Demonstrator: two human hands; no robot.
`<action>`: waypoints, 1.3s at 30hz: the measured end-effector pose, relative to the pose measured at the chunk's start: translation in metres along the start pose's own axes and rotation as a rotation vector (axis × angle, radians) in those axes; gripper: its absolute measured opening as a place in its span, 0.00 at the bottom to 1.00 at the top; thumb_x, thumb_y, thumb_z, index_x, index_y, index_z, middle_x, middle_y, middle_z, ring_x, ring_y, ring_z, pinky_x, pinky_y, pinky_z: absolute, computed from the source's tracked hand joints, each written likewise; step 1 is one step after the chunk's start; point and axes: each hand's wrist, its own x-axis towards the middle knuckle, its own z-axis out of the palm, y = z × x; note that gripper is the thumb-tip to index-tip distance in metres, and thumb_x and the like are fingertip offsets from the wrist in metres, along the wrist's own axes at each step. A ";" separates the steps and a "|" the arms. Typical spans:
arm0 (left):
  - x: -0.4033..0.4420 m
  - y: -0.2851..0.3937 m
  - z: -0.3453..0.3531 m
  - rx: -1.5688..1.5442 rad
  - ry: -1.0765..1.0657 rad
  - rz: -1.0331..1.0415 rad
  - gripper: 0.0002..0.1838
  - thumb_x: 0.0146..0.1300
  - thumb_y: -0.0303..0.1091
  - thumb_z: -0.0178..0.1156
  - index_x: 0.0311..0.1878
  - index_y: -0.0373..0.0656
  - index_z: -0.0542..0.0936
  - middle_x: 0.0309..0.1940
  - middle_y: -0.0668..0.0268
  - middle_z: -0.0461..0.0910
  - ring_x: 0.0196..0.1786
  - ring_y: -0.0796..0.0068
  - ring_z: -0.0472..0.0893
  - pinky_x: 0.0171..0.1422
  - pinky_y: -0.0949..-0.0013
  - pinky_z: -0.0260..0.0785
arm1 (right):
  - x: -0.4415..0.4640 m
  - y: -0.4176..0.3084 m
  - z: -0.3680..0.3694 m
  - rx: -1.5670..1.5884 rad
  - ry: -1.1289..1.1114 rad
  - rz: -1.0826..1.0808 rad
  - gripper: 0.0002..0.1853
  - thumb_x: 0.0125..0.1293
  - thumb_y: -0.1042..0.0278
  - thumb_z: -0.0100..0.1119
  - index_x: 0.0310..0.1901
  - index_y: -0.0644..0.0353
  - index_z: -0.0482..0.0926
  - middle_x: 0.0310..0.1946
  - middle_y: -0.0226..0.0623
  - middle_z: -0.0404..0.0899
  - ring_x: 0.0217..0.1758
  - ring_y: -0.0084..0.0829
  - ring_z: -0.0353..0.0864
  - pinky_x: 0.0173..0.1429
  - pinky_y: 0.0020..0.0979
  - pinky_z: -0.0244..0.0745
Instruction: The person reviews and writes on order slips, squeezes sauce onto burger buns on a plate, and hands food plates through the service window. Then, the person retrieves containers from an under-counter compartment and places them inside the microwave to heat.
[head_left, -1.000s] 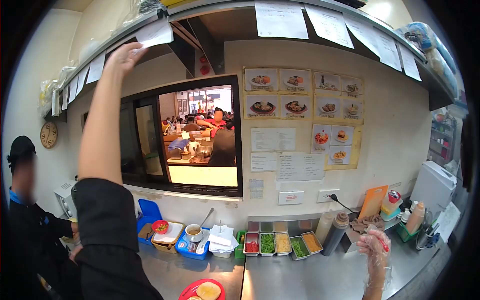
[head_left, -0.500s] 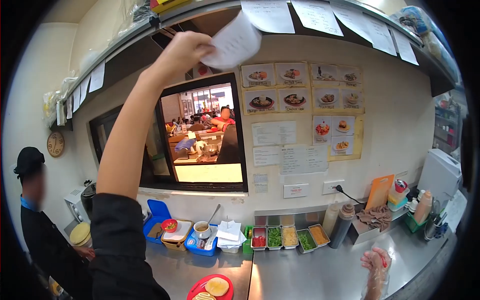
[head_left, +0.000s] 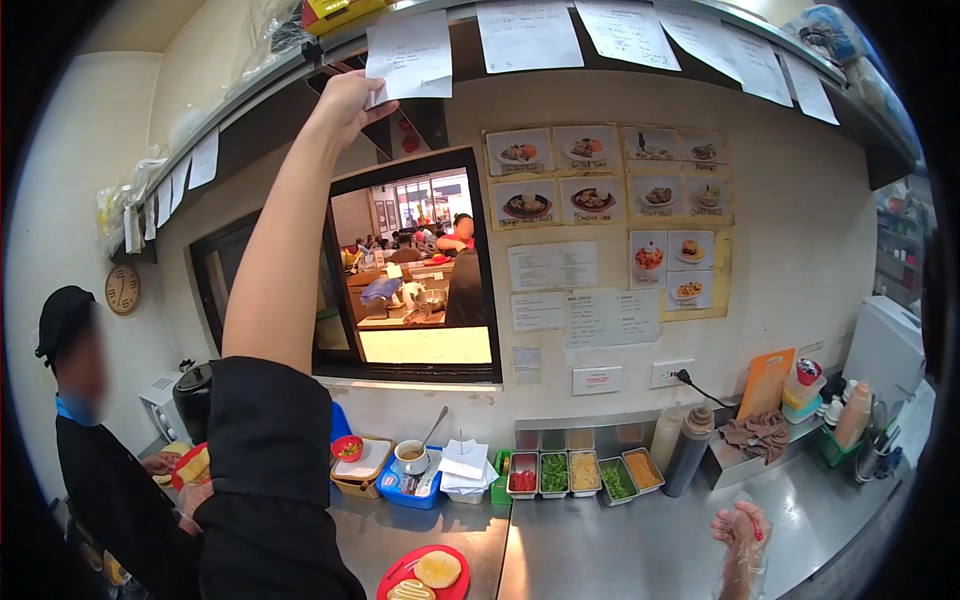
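Observation:
My left hand (head_left: 352, 105), bare below a black sleeve, is raised high and pinches the lower left corner of a white order slip (head_left: 410, 58). The slip hangs flat against the metal shelf rail, in line with other written slips (head_left: 528, 36). Low on the right, my right hand (head_left: 743, 530) wears a clear plastic glove with a red smear. Its fingers are loosely curled and apart, with nothing in them, above the steel counter (head_left: 620, 545). Between my arms, a red plate (head_left: 452, 590) holds a bun half (head_left: 437, 569) and another half with pale sauce stripes (head_left: 410, 590).
Small topping pans (head_left: 583, 474) line the back of the counter, beside sauce bottles (head_left: 688, 452). A blue tray with a cup (head_left: 411, 457) stands left of them. At the left, a co-worker (head_left: 110, 450) in black holds a red plate with bread (head_left: 194, 466). A serving window (head_left: 415, 270) opens ahead.
My left hand has shifted left and slightly down, and the slip now hangs straight at the rail instead of tilted and blurred. The co-worker's red plate with bread has come into view.

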 end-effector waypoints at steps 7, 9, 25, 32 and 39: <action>0.020 0.005 0.009 -0.249 -0.160 0.018 0.12 0.64 0.26 0.46 0.50 0.36 0.69 0.39 0.60 0.73 0.34 0.77 0.72 0.38 0.71 0.72 | 0.000 0.010 -0.028 -0.073 -0.071 0.065 0.20 0.61 0.60 0.57 0.50 0.65 0.73 0.39 0.42 0.79 0.38 0.32 0.80 0.42 0.29 0.76; 0.020 0.004 0.014 -0.338 -0.134 0.019 0.12 0.65 0.27 0.46 0.50 0.36 0.69 0.37 0.61 0.73 0.33 0.77 0.72 0.37 0.71 0.72 | 0.001 0.013 -0.031 -0.114 -0.078 0.079 0.25 0.62 0.56 0.56 0.54 0.67 0.69 0.42 0.47 0.78 0.43 0.38 0.80 0.45 0.35 0.77; 0.014 -0.018 0.039 -0.113 0.301 0.209 0.11 0.59 0.24 0.54 0.45 0.34 0.71 0.40 0.58 0.76 0.41 0.69 0.79 0.40 0.66 0.78 | -0.008 0.031 -0.045 -0.080 -0.110 0.052 0.27 0.61 0.54 0.58 0.54 0.67 0.68 0.43 0.51 0.77 0.43 0.40 0.80 0.46 0.35 0.77; 0.013 -0.015 0.023 -0.229 0.163 0.371 0.12 0.58 0.20 0.52 0.45 0.36 0.75 0.40 0.62 0.77 0.41 0.74 0.78 0.41 0.71 0.75 | -0.003 0.043 -0.045 -0.062 -0.113 0.057 0.28 0.61 0.53 0.57 0.54 0.68 0.67 0.44 0.52 0.76 0.45 0.41 0.79 0.47 0.36 0.77; 0.014 -0.005 0.028 -0.178 0.171 0.259 0.12 0.59 0.20 0.51 0.47 0.28 0.74 0.44 0.55 0.76 0.44 0.68 0.78 0.48 0.72 0.75 | -0.006 0.045 -0.037 -0.044 -0.074 0.105 0.24 0.62 0.57 0.56 0.53 0.68 0.69 0.43 0.52 0.77 0.43 0.42 0.79 0.45 0.36 0.77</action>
